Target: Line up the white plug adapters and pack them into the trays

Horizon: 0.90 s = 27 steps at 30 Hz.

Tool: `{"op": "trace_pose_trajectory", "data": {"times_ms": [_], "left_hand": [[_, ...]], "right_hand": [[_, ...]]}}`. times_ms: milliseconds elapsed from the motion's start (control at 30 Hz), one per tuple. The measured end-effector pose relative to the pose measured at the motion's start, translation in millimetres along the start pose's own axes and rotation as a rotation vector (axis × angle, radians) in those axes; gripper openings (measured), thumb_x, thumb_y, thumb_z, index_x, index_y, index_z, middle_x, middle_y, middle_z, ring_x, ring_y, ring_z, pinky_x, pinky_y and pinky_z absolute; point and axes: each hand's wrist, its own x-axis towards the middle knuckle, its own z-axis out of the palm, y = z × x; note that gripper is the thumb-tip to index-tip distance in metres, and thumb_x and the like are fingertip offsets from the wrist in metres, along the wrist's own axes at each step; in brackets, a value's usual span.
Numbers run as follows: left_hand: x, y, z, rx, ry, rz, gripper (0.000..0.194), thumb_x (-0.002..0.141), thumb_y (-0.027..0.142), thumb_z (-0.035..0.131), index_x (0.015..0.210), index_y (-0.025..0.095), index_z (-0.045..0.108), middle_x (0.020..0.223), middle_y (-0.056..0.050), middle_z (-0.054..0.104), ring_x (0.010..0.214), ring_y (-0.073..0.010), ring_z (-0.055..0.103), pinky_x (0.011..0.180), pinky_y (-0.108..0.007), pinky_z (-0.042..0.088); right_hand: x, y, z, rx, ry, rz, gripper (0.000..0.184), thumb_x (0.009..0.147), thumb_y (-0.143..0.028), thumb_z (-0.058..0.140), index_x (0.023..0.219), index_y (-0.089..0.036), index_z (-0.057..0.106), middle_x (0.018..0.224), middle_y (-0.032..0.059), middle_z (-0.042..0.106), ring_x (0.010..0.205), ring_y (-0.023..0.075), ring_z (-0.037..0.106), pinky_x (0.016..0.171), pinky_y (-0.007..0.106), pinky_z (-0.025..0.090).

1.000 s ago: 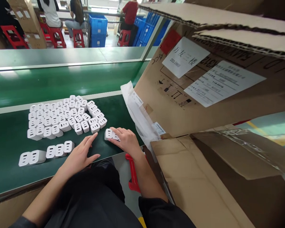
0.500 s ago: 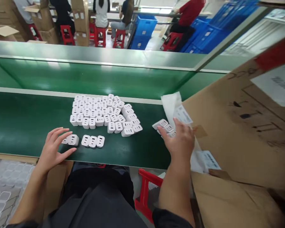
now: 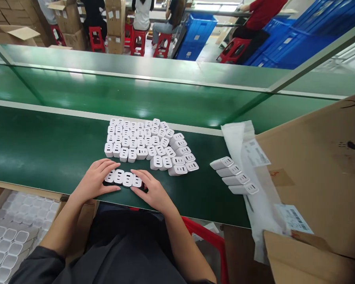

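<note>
Between my hands stands a short row of white chargers (image 3: 123,178), pressed side by side, their slotted faces up. My left hand (image 3: 96,179) closes around the row's left end, fingers along the far side and thumb along the near side. At the right end my right hand (image 3: 154,192) grips the row the same way; the outer chargers are partly hidden by my fingers. Just beyond lies a large block of white chargers (image 3: 133,138), packed in rows, with its right part fanned out at an angle. Several more white chargers (image 3: 236,175) lie tilted in a stack at the right.
The chargers are on a dark green work surface (image 3: 47,146) with a raised green wall behind. White packaging film (image 3: 239,136) and a large cardboard box (image 3: 307,165) border the right. Clear trays (image 3: 8,248) sit low left. A red stool (image 3: 207,232) is below. People sit beyond.
My right hand has left the chargers at the right and come to the near row. My left hand has closed the gap between its chargers and that row. The view has shifted right.
</note>
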Motion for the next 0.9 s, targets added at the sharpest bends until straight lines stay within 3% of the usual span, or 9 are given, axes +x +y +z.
{"op": "trace_pose_trajectory", "data": {"times_ms": [133,267,433,567,633,733,800,900], "left_hand": [[2,-3,-3.3,0.168,-0.017,0.058,0.063,0.087,0.058,0.064,0.137,0.021,0.054,0.127,-0.011,0.066,0.117,-0.0283,0.061,0.099,-0.044,0.047],[-3,-14,-9.0,0.275,-0.018,0.056,0.06,0.089,0.06,0.06,0.135,0.023,0.058,0.119,-0.01,0.07,0.106,-0.0275,0.066,0.091,-0.042,0.049],[-24,-51,-28.0,0.327,-0.005,-0.008,0.051,0.089,0.059,0.06,0.13,0.029,0.063,0.107,-0.006,0.074,0.094,-0.0255,0.069,0.084,-0.039,0.05],[-41,-82,-45.9,0.357,0.036,-0.058,0.052,0.089,0.059,0.06,0.133,0.032,0.058,0.106,-0.003,0.074,0.093,-0.0254,0.069,0.084,-0.04,0.052],[-45,-89,-53.9,0.371,0.077,-0.064,0.055,0.088,0.061,0.06,0.137,0.037,0.053,0.108,0.0,0.073,0.099,-0.027,0.068,0.093,-0.048,0.052],[-45,-84,-61.2,0.394,0.205,-0.073,0.063,0.085,0.059,0.065,0.143,0.045,0.045,0.121,0.004,0.069,0.123,-0.0335,0.058,0.11,-0.063,0.039],[-38,-69,-59.5,0.362,0.306,-0.07,0.069,0.083,0.055,0.068,0.146,0.047,0.041,0.13,0.004,0.064,0.134,-0.0365,0.048,0.114,-0.066,0.033],[-18,-34,-42.5,0.201,0.362,-0.022,0.068,0.088,0.041,0.066,0.149,0.047,0.035,0.131,0.002,0.062,0.134,-0.0334,0.047,0.111,-0.062,0.04]], "right_hand": [[8,-7,10,-0.013,-0.015,-0.049,0.052,0.093,-0.028,0.058,0.144,-0.029,0.047,0.132,0.0074,0.058,0.093,0.0181,0.066,0.081,0.034,0.061],[21,-15,21,-0.028,-0.035,-0.105,0.065,0.092,-0.02,0.054,0.153,-0.027,0.032,0.136,0.0088,0.057,0.095,0.0179,0.065,0.089,0.037,0.058],[54,-30,49,-0.066,-0.115,-0.171,0.074,0.089,-0.015,0.053,0.156,-0.022,0.024,0.14,0.011,0.054,0.112,0.0219,0.06,0.094,0.037,0.056],[72,-41,65,-0.097,-0.173,-0.225,0.075,0.089,-0.016,0.053,0.157,-0.019,0.022,0.152,0.0123,0.043,0.126,0.0242,0.054,0.097,0.037,0.054],[68,-45,58,-0.124,-0.135,-0.255,0.064,0.094,-0.019,0.049,0.154,-0.021,0.029,0.154,0.0085,0.041,0.134,0.0214,0.048,0.104,0.036,0.05],[46,-44,26,-0.183,0.04,-0.288,0.045,0.1,-0.025,0.042,0.145,-0.024,0.045,0.146,0.0041,0.052,0.132,0.016,0.05,0.111,0.034,0.044],[28,-33,-2,-0.291,0.223,-0.232,0.041,0.1,-0.026,0.043,0.14,-0.023,0.052,0.139,0.0057,0.059,0.129,0.019,0.053,0.112,0.039,0.042],[5,-3,-38,-0.525,0.428,-0.033,0.04,0.099,-0.031,0.05,0.138,-0.025,0.055,0.139,0.0101,0.058,0.132,0.0278,0.05,0.113,0.051,0.039]]}}
